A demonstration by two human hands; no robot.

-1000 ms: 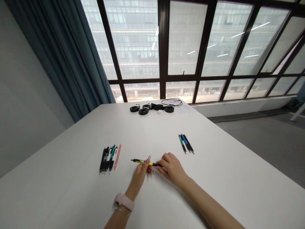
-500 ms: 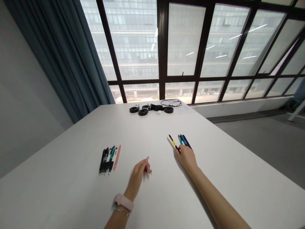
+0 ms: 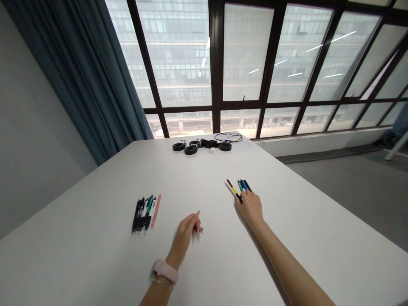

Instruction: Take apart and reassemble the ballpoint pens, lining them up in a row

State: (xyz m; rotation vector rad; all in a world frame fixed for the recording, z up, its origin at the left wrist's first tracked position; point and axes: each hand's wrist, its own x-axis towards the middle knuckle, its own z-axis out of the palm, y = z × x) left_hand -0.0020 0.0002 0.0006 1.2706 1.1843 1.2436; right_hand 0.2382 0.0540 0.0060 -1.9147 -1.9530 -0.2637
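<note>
Partly hidden, right hand [image 3: 251,206] covering pens [image 3: 242,185], yellow pen [image 3: 233,190] held

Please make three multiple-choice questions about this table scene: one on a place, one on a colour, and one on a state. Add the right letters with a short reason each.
1. Where does the yellow-and-black pen lie?
A. beside the small pen group by the right hand
B. among the black rings
C. in the left pen row

2. What colour is the rightmost pen of the left pen row?
A. blue
B. pink
C. yellow

3. How is the left hand?
A. flat and spread
B. wrapped around a whole pen
C. loosely curled on the white table

Answers: 1 A, it lies at the right hand fingertips next to the blue and green pens. 2 B, the pale pink pen closes the row. 3 C, its fingers fold inward.
</note>
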